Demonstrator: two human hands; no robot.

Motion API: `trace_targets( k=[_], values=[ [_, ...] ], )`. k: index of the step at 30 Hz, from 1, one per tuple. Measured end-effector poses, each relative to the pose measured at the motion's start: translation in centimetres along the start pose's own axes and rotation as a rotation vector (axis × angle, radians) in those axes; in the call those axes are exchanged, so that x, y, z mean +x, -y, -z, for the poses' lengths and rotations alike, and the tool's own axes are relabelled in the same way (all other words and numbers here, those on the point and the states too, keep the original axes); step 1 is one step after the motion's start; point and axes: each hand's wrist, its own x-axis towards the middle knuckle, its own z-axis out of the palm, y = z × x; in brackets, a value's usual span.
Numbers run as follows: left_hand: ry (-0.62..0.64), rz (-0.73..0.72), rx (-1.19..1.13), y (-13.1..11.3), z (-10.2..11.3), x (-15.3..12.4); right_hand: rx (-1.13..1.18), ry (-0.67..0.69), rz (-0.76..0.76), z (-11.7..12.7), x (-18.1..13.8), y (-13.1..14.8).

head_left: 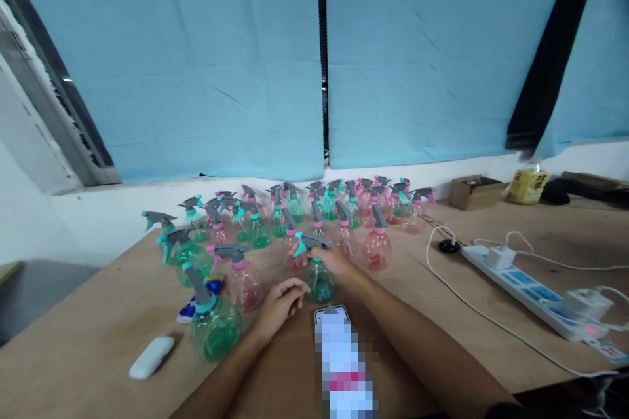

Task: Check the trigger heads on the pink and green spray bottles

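My right hand [330, 259] is closed around the neck of a green spray bottle [321, 285] with a grey and turquoise trigger head. The bottle is upright in front of me, and my fingers hide part of its collar. Just left of it is my left hand [285, 303], fingers loosely bent and apart, holding nothing; its fingertips come close to the bottle's side. A pink spray bottle [244, 285] stands beyond my left hand. Beside my left forearm is another green spray bottle [216, 330]. Below the held bottle lies a phone [331, 315], its screen mostly blurred out.
Several pink and green spray bottles [259, 230] crowd the back of the wooden table [122, 288]. A white case [151, 357] and a blue packet [215, 286] lie left. At right are a power strip [525, 288] with cables, a cardboard box [474, 193] and a yellow-labelled jug [528, 183].
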Motion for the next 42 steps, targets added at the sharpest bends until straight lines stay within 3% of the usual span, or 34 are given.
trace_targets(
  k=[6, 12, 16, 24, 29, 35, 42],
  values=[
    [0.086, -0.02, -0.066, -0.4, 0.2, -0.6, -0.186, -0.222, 0.132, -1.2, -0.7, -1.3],
    [0.124, 0.008, -0.133, -0.4, 0.1, -0.9, -0.456, -0.167, 0.202, -2.4, -1.1, -1.6],
    [0.098, 0.048, -0.151, -0.6, 0.0, -0.7, -0.644, -0.099, 0.121, -2.9, -1.3, -1.3],
    [0.072, 0.077, -0.118, -0.6, -0.7, -0.7, -0.679, -0.049, 0.037, -3.5, -1.7, -1.6],
    [0.019, 0.052, -0.099, -0.4, -0.9, -0.5, -0.619, -0.109, 0.073, -4.3, -1.4, -1.5],
    [-0.012, 0.055, -0.072, 0.0, -0.8, -0.3, -0.634, -0.307, -0.004, -5.3, -0.7, -1.9],
    [-0.071, 0.036, -0.142, 0.0, -0.5, -0.3, -0.633, -0.335, 0.081, -5.0, -0.1, -1.5]
  ],
)
